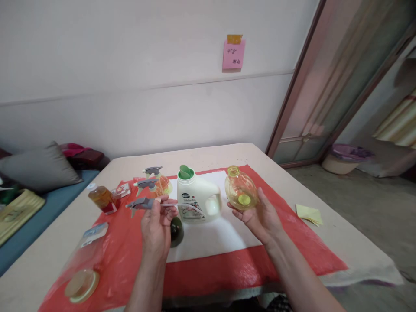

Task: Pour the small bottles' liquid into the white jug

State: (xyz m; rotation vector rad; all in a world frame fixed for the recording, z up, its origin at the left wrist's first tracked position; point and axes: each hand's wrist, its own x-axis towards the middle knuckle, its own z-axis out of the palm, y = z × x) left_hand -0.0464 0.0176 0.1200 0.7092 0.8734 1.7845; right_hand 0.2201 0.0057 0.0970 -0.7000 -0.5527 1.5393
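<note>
Two hands are holding a sprayer's parts apart above the worktop (pixel 325 242).
Left hand (pixel 156 229) fingers are pinching the trigger head (pixel 143 203), tube trailing right; right hand (pixel 260 216) fingers are cupping the tilted bottle (pixel 241 195), mouth clear.

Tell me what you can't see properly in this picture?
- Head view: writing on the pink sticky note is too small to read.
- Dark green round cap is half hidden behind the left hand.
- Label on the white plastic jug is blurred.
- Clear lying bottle is hazy; contents unclear.
</note>
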